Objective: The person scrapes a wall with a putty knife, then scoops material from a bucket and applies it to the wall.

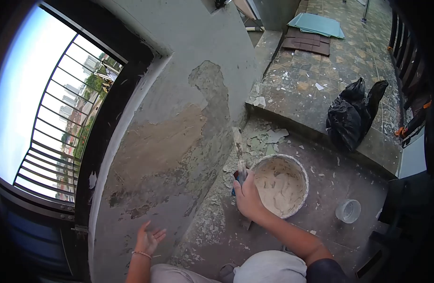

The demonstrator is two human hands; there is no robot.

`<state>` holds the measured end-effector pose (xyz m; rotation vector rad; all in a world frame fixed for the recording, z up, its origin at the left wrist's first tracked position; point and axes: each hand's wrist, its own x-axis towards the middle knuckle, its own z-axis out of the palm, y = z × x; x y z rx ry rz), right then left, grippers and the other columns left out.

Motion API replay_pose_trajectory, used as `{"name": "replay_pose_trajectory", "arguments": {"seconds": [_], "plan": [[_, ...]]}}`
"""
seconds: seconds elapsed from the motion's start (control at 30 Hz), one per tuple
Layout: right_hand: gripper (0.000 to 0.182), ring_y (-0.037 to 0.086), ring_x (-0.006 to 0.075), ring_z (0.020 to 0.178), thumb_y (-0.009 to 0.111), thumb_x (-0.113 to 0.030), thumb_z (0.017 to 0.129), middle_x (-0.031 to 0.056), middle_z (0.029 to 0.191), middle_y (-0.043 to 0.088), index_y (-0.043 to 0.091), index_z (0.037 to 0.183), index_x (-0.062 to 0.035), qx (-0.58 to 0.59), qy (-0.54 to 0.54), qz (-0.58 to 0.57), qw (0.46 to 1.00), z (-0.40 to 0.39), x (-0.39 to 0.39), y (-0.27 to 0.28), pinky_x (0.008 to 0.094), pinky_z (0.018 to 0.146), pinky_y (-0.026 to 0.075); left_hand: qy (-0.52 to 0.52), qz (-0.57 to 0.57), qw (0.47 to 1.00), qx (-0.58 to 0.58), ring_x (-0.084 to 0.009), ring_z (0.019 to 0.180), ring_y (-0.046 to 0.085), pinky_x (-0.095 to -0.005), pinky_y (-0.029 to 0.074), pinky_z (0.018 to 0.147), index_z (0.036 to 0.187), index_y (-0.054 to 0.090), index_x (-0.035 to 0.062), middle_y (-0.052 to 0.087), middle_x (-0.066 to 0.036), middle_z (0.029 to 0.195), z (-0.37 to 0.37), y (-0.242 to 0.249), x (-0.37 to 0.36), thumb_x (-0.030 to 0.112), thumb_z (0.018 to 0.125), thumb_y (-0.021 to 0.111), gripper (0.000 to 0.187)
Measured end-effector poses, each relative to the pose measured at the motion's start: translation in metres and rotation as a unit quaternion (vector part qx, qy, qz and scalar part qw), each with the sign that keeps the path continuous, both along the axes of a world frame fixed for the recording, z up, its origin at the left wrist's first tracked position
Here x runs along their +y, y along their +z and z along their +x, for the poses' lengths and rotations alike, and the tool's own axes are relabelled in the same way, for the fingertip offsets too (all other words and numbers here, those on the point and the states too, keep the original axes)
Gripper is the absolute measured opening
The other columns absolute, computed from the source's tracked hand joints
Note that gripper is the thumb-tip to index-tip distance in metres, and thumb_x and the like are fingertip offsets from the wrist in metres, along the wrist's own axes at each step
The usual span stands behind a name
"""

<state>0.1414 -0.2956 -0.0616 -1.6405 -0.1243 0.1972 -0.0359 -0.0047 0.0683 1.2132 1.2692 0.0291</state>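
My right hand (251, 195) is closed around the handle of a plaster-smeared putty knife (239, 146), its narrow end pointing up toward the corner of wall and step. A bit of blue and red shows beside the fingers. Just right of that hand stands a round bucket (305, 181) holding beige plaster (279, 191). Low at the left, my left hand (150, 239) is held empty before the wall, palm up and fingers apart. On the grey wall (179, 80), a smoothed tan patch (163, 137) lies beside rough bare areas where paint has come away.
Paint flakes (269, 139) litter the floor along the wall. A clear plastic cup (348, 211) stands right of the bucket. On the raised tiled step are a black plastic bag (351, 115), blue-green sheets (316, 24) and brown tiles (306, 42). A barred window (61, 108) is at left.
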Motion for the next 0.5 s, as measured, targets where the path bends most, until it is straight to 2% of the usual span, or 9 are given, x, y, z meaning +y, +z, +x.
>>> {"name": "replay_pose_trajectory", "arguments": {"seconds": [0.07,0.17,0.27,0.37,0.5], "plan": [[0.049,0.051,0.0455,0.105,0.047,-0.018,0.090,0.0370,0.106,0.049,0.023,0.120,0.0116,0.032,0.023,0.028,0.999,0.013,0.049,-0.021,0.0441,0.090,0.039,0.161,-0.028,0.983,-0.083,-0.0409,0.129,0.028,-0.0464,0.029,0.104,0.141,-0.001,-0.0065,0.012,-0.025,0.146,-0.030,-0.010,0.045,0.039,0.079,0.055,0.095],[0.056,0.056,0.0460,0.095,0.052,-0.020,0.087,0.0370,0.095,0.053,0.020,0.118,0.0145,0.056,0.056,0.016,0.997,0.041,0.088,-0.016,0.0453,0.084,0.044,0.118,0.042,0.980,-0.155,-0.0399,0.133,0.016,-0.0481,0.023,0.107,0.142,-0.001,-0.0036,0.010,-0.022,0.147,-0.049,-0.013,0.047,0.039,0.077,0.052,0.094],[0.061,0.059,0.0464,0.085,0.054,-0.020,0.085,0.0343,0.086,0.057,0.018,0.119,0.0162,0.008,0.131,-0.086,0.988,0.065,0.103,-0.002,0.0474,0.076,0.047,0.140,0.021,0.979,-0.147,-0.0389,0.138,0.003,-0.0487,0.015,0.108,0.144,-0.008,0.0029,-0.004,-0.019,0.150,-0.043,-0.017,0.044,0.036,0.077,0.054,0.097],[0.066,0.060,0.0463,0.081,0.055,-0.019,0.084,0.0337,0.086,0.058,0.015,0.120,0.0178,0.003,0.188,-0.096,0.978,0.057,0.142,-0.008,0.0488,0.075,0.048,0.164,0.022,0.969,-0.183,-0.0390,0.138,-0.006,-0.0498,0.008,0.108,0.145,-0.011,0.0082,-0.009,-0.018,0.151,-0.016,-0.021,0.026,0.037,0.078,0.052,0.097],[0.069,0.059,0.0466,0.083,0.058,-0.022,0.084,0.0345,0.086,0.058,0.015,0.120,0.0176,0.040,0.228,-0.056,0.971,0.008,0.157,-0.014,0.0477,0.076,0.048,0.192,0.012,0.950,-0.245,-0.0377,0.137,0.002,-0.0520,0.009,0.108,0.145,0.002,0.0099,0.003,-0.016,0.150,-0.017,-0.035,0.034,0.036,0.078,0.051,0.088]]}}
